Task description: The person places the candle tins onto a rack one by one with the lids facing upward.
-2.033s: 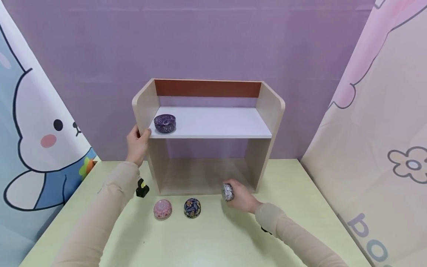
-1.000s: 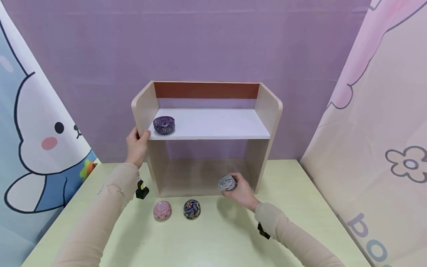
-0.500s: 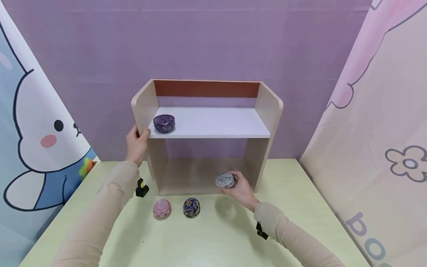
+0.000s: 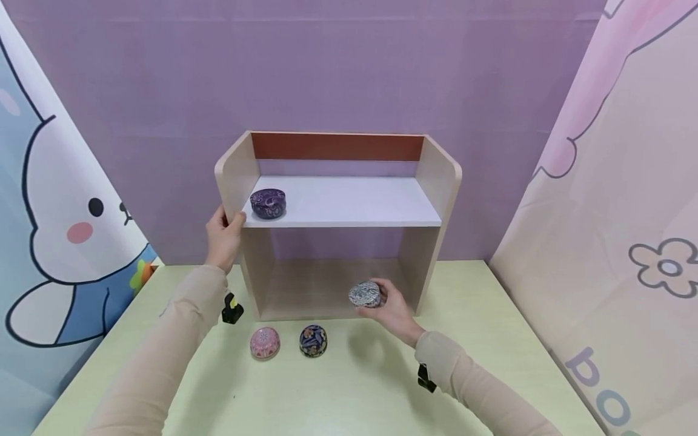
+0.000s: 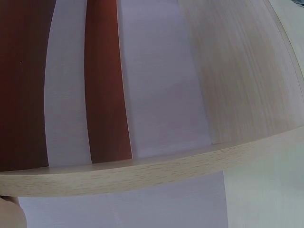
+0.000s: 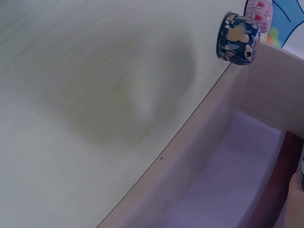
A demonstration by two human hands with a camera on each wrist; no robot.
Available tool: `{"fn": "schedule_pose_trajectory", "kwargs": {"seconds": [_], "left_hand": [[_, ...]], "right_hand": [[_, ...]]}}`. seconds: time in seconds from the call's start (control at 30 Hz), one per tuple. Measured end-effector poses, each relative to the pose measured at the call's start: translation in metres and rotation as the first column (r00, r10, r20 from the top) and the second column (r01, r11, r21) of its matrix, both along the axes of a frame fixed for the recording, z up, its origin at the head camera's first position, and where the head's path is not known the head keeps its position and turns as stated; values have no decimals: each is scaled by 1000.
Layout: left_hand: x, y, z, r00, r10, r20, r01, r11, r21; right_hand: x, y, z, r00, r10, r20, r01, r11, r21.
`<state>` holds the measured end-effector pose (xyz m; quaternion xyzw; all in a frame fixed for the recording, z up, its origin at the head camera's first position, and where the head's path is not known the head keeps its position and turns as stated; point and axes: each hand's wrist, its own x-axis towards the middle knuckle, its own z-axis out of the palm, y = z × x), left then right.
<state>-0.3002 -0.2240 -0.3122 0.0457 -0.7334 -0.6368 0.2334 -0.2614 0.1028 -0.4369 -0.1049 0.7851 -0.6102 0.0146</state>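
My right hand [image 4: 394,310] holds a small round tin [image 4: 365,294] with a black-and-white pattern, raised in front of the lower opening of a two-tier wooden shelf [image 4: 448,181]. Its thumb and fingers grip the tin by the side. With the left hand [image 4: 223,241] I grip the shelf's left side panel at the height of the white upper board [image 4: 349,203]. A purple patterned tin [image 4: 268,204] sits at the left end of that board. On the table in front of the shelf lie a pink tin [image 4: 265,343] and a dark blue floral tin [image 4: 313,341].
The pale table [image 4: 338,387] runs up to a purple backdrop [image 4: 349,66]. Printed panels flank it, one with a rabbit cartoon [image 4: 71,200] at left and one with a flower [image 4: 670,267] at right. The shelf's side panels rise above the upper board.
My right hand has lifted the black-and-white tin slightly and moved it a little left, turning its patterned top toward the head view. The left hand stays on the side panel.
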Motion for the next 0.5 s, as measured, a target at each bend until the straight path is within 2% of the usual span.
{"fn": "schedule_pose_trajectory", "kwargs": {"seconds": [0.2, 0.5], "left_hand": [[0, 1, 0, 1000, 5, -3, -5, 1000, 2], [1, 1, -1, 999, 34, -7, -34, 999, -33]], "right_hand": [[4, 0, 7, 999, 14, -33, -12, 998, 54], [12, -6, 21, 997, 71, -1, -71, 997, 33]]}}
